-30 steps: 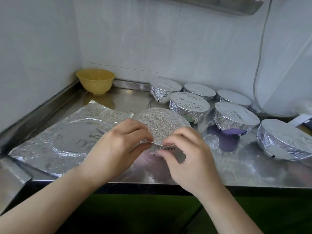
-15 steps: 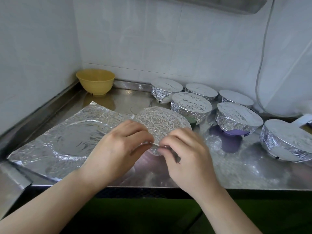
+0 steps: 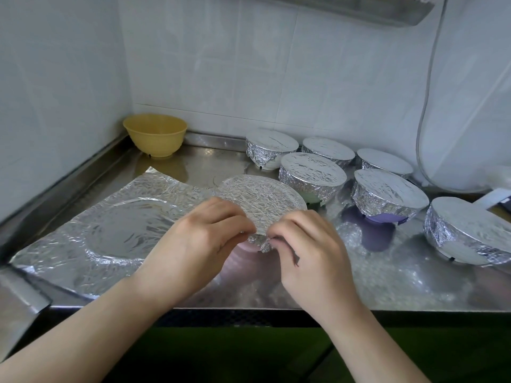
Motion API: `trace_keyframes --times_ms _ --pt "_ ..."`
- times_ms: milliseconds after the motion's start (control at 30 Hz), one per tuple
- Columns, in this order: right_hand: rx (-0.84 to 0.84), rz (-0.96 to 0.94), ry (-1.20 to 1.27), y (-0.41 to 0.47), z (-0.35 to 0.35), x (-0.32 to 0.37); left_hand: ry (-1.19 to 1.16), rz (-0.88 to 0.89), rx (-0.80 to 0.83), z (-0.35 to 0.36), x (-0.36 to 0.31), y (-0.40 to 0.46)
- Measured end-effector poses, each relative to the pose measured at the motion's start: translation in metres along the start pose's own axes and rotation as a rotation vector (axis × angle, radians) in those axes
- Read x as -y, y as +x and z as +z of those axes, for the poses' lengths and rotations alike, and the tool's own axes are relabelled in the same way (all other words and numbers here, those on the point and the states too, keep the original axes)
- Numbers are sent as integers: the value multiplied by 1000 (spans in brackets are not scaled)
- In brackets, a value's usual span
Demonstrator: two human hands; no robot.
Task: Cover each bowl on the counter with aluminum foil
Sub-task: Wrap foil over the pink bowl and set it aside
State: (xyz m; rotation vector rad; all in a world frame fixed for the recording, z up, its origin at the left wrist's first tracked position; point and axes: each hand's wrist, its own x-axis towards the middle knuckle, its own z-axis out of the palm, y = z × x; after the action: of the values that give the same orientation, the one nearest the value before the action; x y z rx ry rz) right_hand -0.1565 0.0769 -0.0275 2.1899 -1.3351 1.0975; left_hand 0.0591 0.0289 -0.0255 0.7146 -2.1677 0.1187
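since the earlier frame my two hands have drawn closer together along the near rim, folding the foil edge lower. my left hand [image 3: 204,239] and right hand [image 3: 307,244] both pinch the foil of the front bowl [image 3: 260,200] on the table [image 3: 387,283]. a spare foil sheet [image 3: 110,230] lies left; the yellow bowl [image 3: 155,134] stands uncovered in the corner.

A home kitchen corner. White wall tiles [image 3: 318,78] back a stainless-steel worktop [image 3: 387,280]. Foil-covered bowls [image 3: 312,175] stand there.
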Motion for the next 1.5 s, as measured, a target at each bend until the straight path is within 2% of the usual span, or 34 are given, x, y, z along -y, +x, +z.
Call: trace_keyframes --times_ms 100,200,300,333,367,433,567,667,767,867,1100,1267,1400,1500 --pt "8 56 61 0 -5 1 -11 -38 -15 -2 2 -1" --pt "6 326 231 -4 -6 5 -58 -217 19 -4 4 -2" --pt "93 668 508 -4 -1 -3 -365 -579 102 0 13 1" --pt "132 709 601 -3 1 -7 -514 -624 123 3 16 2" --pt "157 709 669 -2 3 -12 -632 -622 136 5 17 2" --pt "167 690 717 -1 8 -18 -694 -598 122 9 16 1" --pt "162 732 760 -5 5 -23 -580 -629 66 6 14 -3" --pt "247 720 797 -8 1 -25 -502 -708 164 1 16 -5" --pt "288 722 773 -9 -1 -27 -506 -700 222 1 13 -5" --pt "269 757 772 -9 1 -24 -496 -700 199 3 11 -5" --pt "224 676 619 -18 18 -26 -431 -676 158 9 8 -8" --pt "215 678 614 -21 19 -22 -451 -705 156 10 -1 -8" --pt "310 654 740 -21 11 -27 -542 -713 177 10 -1 -9" --pt "317 672 905 -18 4 -33 -601 -723 268 4 6 -9"
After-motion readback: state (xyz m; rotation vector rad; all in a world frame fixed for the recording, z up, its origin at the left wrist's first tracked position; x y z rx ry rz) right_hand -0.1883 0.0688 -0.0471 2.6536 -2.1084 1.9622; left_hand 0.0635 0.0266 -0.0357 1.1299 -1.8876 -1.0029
